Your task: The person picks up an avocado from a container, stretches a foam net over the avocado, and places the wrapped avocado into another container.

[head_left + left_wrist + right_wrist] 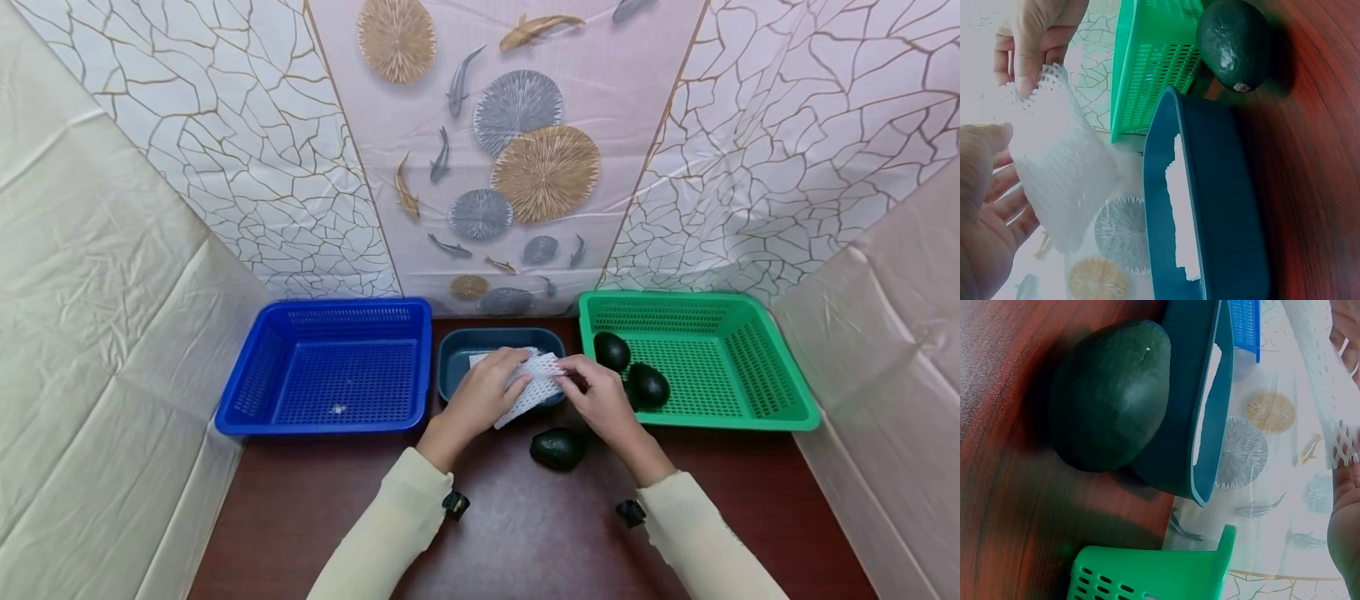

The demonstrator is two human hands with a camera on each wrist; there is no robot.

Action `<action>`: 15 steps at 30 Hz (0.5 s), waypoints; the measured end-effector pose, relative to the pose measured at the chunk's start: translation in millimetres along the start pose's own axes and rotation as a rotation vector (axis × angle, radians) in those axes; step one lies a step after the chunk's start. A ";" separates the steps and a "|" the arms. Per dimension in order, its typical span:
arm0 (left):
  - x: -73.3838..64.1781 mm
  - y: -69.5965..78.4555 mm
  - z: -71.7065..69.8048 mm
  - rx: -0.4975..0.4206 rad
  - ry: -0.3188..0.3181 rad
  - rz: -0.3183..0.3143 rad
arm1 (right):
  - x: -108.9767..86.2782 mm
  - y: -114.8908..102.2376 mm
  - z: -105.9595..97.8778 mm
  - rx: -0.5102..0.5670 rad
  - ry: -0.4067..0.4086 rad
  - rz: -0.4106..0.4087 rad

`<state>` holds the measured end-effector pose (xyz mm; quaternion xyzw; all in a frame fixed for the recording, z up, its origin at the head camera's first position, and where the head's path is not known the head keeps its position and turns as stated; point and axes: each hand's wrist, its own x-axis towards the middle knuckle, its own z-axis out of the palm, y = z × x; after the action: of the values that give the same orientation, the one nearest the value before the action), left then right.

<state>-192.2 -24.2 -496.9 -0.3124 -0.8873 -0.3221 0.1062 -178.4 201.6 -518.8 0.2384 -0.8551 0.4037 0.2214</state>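
Observation:
A white foam mesh sleeve (pixel 534 390) is held up by both hands over the dark teal tray (pixel 557 340). My left hand (pixel 482 398) grips its left side between thumb and fingers. At the sleeve's upper right end, my right hand (pixel 606 400) pinches the rim; the left wrist view shows that thumb hooked at the mesh opening. Nothing fills the sleeve, which hangs flat. More white foam (pixel 1182 215) lies inside the tray. On the table in front of the tray rests a dark green avocado (pixel 558 448), apart from both hands.
A green basket (pixel 797 407) stands at the right, with two dark avocados (pixel 648 386) by its left side. At the left is a blue basket (pixel 238 423) with a small white bit (pixel 338 409) on its floor. Patterned cloth walls (pixel 480 275) close off the back and sides.

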 end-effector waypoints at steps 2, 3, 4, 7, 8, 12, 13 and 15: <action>0.7 2.0 -0.1 -0.003 0.000 0.012 | 0.5 -1.9 -1.1 -0.002 -0.002 -0.008; 0.8 2.6 0.1 -0.003 0.001 0.016 | 0.7 -2.7 -1.7 -0.002 -0.005 -0.011; 0.7 3.1 0.2 -0.002 0.003 0.020 | 1.1 -3.8 -2.6 -0.001 -0.009 -0.014; 0.0 4.0 0.2 -0.016 0.030 0.030 | 1.7 -5.5 -4.2 -0.008 -0.019 -0.029; -0.1 4.0 0.3 -0.022 0.044 0.032 | 1.9 -5.6 -4.6 -0.011 -0.020 -0.037; -0.4 3.6 -0.6 -0.050 0.115 0.040 | 1.7 -6.3 -5.5 -0.012 -0.029 -0.083; -0.5 3.5 -0.9 -0.055 0.132 0.040 | 1.5 -6.5 -5.5 -0.008 -0.032 -0.095; -0.6 3.4 -2.2 -0.066 0.160 0.044 | 1.3 -7.2 -5.5 0.003 -0.042 -0.111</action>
<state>-189.6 -23.9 -493.7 -0.3082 -0.8579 -0.3727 0.1733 -174.2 201.6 -510.7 0.2941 -0.8445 0.3870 0.2249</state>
